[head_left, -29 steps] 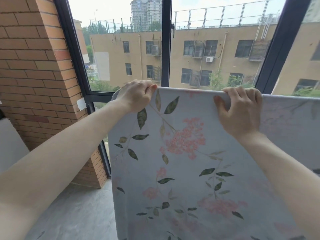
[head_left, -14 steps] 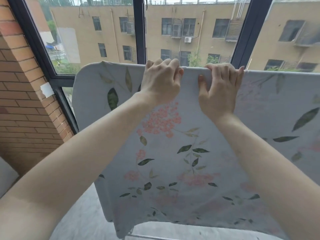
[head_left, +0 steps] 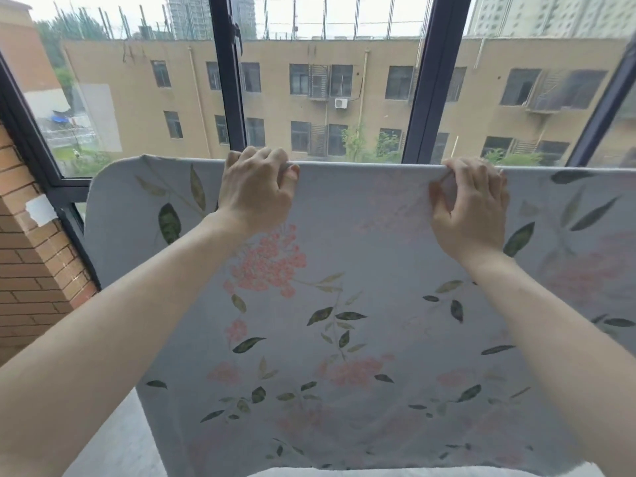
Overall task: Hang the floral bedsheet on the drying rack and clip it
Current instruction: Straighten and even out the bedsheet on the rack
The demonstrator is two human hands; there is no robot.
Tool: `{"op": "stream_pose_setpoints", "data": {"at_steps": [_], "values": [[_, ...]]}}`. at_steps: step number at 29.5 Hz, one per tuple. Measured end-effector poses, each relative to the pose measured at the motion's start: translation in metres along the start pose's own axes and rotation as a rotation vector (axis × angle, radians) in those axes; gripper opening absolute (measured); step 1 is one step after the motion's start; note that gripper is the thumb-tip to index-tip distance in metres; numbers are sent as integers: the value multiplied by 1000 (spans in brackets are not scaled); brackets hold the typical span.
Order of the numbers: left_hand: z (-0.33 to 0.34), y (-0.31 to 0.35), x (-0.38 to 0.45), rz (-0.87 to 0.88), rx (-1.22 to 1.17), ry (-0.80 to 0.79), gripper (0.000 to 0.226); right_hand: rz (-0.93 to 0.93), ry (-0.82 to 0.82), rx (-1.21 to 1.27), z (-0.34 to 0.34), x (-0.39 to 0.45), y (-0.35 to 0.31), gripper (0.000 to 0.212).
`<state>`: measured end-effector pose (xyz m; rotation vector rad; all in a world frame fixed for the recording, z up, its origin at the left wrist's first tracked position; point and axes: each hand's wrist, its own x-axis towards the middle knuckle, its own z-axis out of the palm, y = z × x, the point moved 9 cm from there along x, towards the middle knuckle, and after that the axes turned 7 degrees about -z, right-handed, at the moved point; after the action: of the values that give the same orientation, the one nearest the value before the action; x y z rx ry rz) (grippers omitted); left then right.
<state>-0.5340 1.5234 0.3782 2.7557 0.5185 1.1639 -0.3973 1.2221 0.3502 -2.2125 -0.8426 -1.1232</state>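
Before the window [head_left: 330, 98], both hands grip the draped bedsheet [head_left: 361, 304].

Your left hand [head_left: 256, 187] and right hand [head_left: 469, 204] sit well apart on the top fold of the bedsheet [head_left: 361, 304], which hangs down below them. Behind your hands stands the window [head_left: 229, 80]. Left of your left hand is the brick wall [head_left: 31, 256].

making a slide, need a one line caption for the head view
Both hands, left and right, grip the top edge of the floral bedsheet before a window.
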Motion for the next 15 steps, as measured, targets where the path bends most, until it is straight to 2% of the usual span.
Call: {"op": "stream_pose_setpoints", "data": {"at_steps": [5, 8, 15], "values": [[0, 20, 5, -82, 53, -38, 37, 108, -92, -61, -40, 0, 84, 42], [4, 36, 9, -132, 113, -125, 45, 172, -151, -67, -56, 0, 121, 44], [45, 195, 12, -8, 111, -310, 34, 229, -336, -8, -98, -2, 195, 61]]}}
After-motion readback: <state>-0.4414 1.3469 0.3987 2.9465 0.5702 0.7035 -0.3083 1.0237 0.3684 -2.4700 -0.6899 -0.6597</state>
